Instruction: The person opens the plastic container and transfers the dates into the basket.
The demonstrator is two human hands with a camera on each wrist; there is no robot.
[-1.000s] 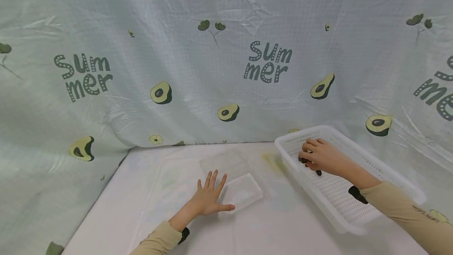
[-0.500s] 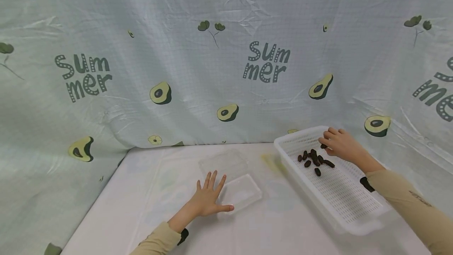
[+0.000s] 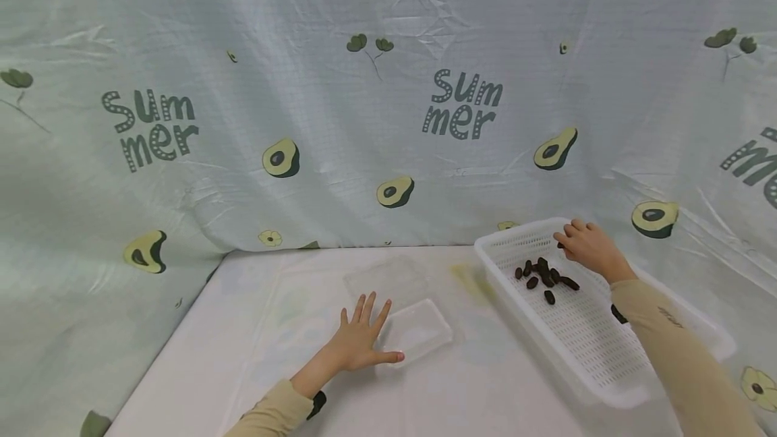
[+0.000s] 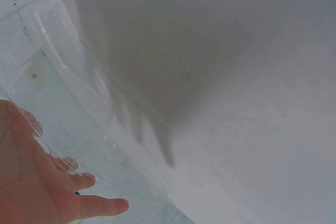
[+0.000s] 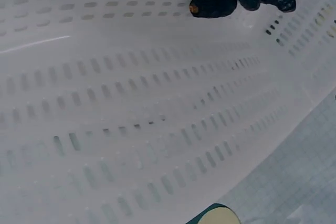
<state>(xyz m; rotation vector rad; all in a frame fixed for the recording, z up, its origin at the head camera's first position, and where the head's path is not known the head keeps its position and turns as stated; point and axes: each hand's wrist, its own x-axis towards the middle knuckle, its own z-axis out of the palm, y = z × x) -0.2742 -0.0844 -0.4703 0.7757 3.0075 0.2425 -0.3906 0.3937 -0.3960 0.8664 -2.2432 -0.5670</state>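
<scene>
My left hand [image 3: 358, 342], fingers spread, rests against the left side of a clear plastic box [image 3: 419, 329] on the table. In the left wrist view, straight fingers of that hand [image 4: 39, 177] lie beside the transparent box wall [image 4: 68, 72]. My right hand [image 3: 590, 248] is over the far right side of a white perforated basket [image 3: 597, 346], pinching a dark dried date [image 3: 560, 245] at its fingertips. Below and left of it, several dark wrinkled dates [image 3: 546, 275] lie in the basket. The right wrist view shows some dates [image 5: 215, 6], but not the right hand.
Behind the clear box lies another clear plastic piece [image 3: 388, 278], perhaps its lid. The white table [image 3: 303, 309] meets a printed curtain [image 3: 340, 120] at the back. The basket's raised rim [image 3: 522, 315] runs between the box and the dates.
My right hand has moved right from over the dates, uncovering them, and carries one at its fingertips. My left hand has stayed at the box.
</scene>
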